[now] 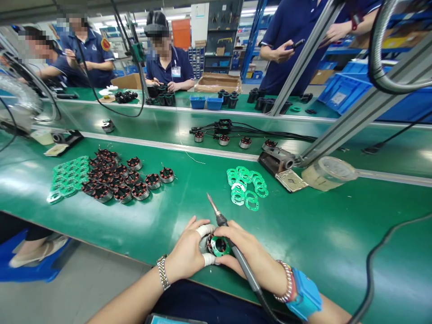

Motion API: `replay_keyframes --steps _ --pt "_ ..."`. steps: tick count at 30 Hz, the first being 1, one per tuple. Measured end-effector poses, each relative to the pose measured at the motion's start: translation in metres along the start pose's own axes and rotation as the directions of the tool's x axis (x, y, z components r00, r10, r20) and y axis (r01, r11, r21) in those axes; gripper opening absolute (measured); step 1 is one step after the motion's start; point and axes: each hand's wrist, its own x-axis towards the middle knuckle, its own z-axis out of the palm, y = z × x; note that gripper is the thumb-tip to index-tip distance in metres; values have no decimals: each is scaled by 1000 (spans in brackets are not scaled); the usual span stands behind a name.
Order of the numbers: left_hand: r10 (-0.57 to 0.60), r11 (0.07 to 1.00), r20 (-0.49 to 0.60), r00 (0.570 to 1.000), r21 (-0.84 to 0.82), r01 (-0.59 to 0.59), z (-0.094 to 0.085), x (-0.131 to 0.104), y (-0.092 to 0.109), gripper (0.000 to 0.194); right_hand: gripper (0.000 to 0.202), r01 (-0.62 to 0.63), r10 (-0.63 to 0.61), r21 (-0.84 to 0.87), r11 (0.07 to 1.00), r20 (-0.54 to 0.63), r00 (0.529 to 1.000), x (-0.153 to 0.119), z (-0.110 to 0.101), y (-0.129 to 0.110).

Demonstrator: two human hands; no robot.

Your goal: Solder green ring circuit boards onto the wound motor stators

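My left hand, with white finger wraps on thumb and forefinger, is closed around a motor stator near the table's front edge. On top of that stator lies a green ring-shaped circuit board. My right hand pinches the board's edge with thumb and forefinger. The same hand holds a soldering iron, whose bare tip points up and away, clear of the stator. Loose green ring boards lie ahead, and many wound stators are grouped on the left.
A sheet-like batch of green boards lies far left. At right are an iron stand, a sponge tray and a plastic tub. A cable crosses the right side. Co-workers sit and stand beyond the metal rail.
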Motion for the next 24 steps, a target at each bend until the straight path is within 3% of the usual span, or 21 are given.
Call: replay_keyframes --steps 9,14,19,24 --pt "23 1000 -38 999 -5 -23 4 -1 -3 54 28 -23 26 17 1000 -178 984 -3 14 -2" --pt "38 999 -21 999 23 -38 4 -1 -4 53 25 -12 11 -3 1000 -186 982 -4 15 1" --pt "61 997 -1 998 41 -61 3 0 -3 51 22 92 -93 -14 996 -154 984 -2 13 7" --pt "71 995 -36 997 78 -68 6 0 -2 52 25 87 -87 -3 996 -134 987 0 11 7"
